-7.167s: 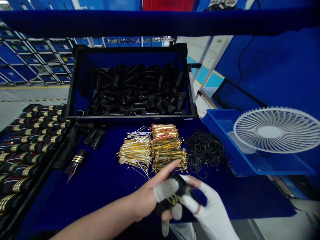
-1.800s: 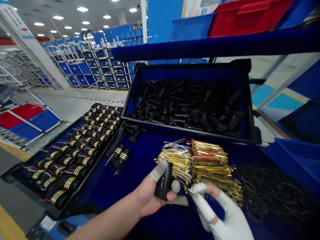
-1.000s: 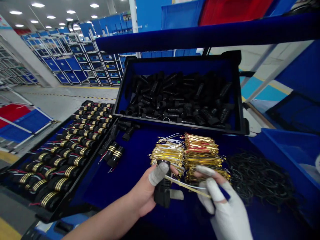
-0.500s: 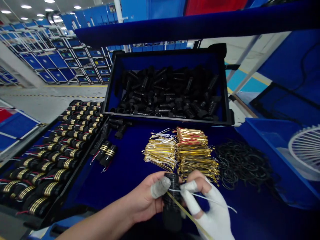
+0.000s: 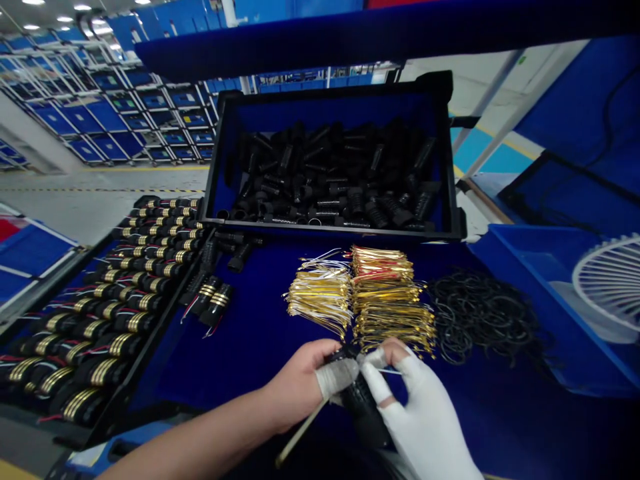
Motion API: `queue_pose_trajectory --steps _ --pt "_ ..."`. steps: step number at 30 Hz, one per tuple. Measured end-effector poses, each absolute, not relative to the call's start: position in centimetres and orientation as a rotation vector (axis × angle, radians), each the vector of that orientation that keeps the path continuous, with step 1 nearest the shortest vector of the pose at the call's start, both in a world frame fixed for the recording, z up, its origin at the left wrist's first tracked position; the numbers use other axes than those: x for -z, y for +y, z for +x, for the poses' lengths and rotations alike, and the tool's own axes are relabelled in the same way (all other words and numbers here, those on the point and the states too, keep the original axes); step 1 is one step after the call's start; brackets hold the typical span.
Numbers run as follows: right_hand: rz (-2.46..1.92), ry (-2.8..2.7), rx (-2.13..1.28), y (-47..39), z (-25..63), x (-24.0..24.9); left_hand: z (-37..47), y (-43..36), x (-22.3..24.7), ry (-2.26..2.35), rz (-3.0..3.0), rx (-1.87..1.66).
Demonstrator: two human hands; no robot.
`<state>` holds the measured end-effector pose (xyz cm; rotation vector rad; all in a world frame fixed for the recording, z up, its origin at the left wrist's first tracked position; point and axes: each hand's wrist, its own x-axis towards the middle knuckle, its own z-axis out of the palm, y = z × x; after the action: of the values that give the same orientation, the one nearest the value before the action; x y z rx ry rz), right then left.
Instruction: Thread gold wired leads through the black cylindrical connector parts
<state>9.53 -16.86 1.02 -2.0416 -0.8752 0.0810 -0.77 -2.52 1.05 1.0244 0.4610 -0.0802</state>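
Note:
My left hand [image 5: 305,380], with a pale cover on the thumb, is closed around a black ribbed cylinder [image 5: 367,417]. Its thumb presses on the cylinder's upper part. From under that hand a thin gold strip [image 5: 303,435] sticks out toward the lower left. My right hand [image 5: 420,400], in a white glove with some bare finger skin showing, pinches at the cylinder's side close to the left thumb. A short length of white wire [image 5: 391,371] shows at its fingers. Beyond the hands lie bundles of gold and white wires [image 5: 320,293] and gold and red wires [image 5: 385,293].
A black-rimmed bin [image 5: 330,230] of black ribbed cylinders stands at the back. On the left, a tray [image 5: 145,350] holds rows of gold-banded cylinders; two similar cylinders [image 5: 213,300] lie beside it. Black rings [image 5: 480,313] are heaped right, near a blue bin [image 5: 530,263] and white fan [image 5: 610,287].
The cylinder has tilted, its lower end swinging right. The gold strip, which pointed lower right, now points lower left. Less white wire shows, and both hands' fingertips are closer together.

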Motion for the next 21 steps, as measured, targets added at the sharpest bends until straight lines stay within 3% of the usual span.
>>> queue_pose_trajectory --steps 8,15,21 --pt "-1.698 -1.364 -0.113 -18.3 8.9 -0.9 -0.6 -1.1 -0.9 0.329 1.312 0.039" --pt "-1.059 -0.4 -0.372 -17.6 7.7 -1.6 -1.0 0.2 0.9 0.271 1.799 -0.114" --pt "-0.851 -0.289 -0.454 -15.4 6.6 -1.4 -0.9 0.3 1.2 0.295 1.855 -0.109"
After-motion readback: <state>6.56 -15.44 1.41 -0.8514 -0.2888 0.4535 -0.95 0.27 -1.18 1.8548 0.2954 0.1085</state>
